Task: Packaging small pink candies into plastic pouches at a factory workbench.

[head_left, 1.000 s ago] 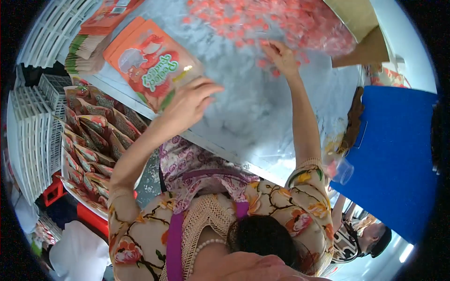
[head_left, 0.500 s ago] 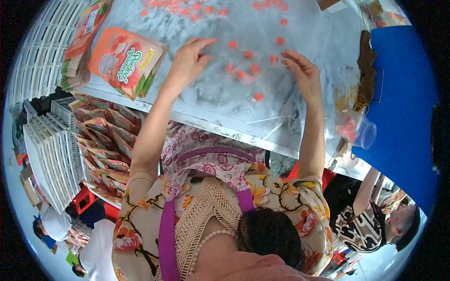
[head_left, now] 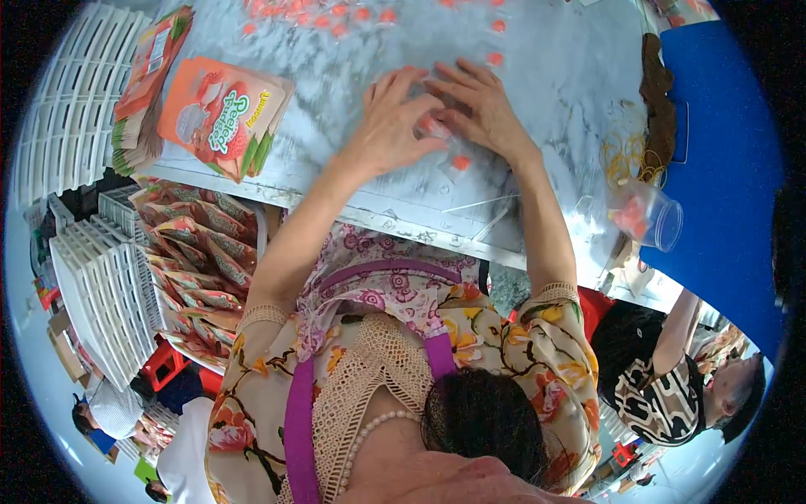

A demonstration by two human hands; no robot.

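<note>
Left hand (head_left: 390,126): fingers spread flat, pressing a small clear sachet with red filling (head_left: 430,126) against the table (head_left: 554,101).
Right hand (head_left: 483,109): fingers bent over the same sachet, touching the left hand.
Second sachet (head_left: 460,162): just below the hands.
Printed pouch (head_left: 220,116): far left.
Clear cup (head_left: 646,220): right edge.

small red sachets (head_left: 460,162), flat on table

Floral blouse (lace-trimmed), purple straps
</note>
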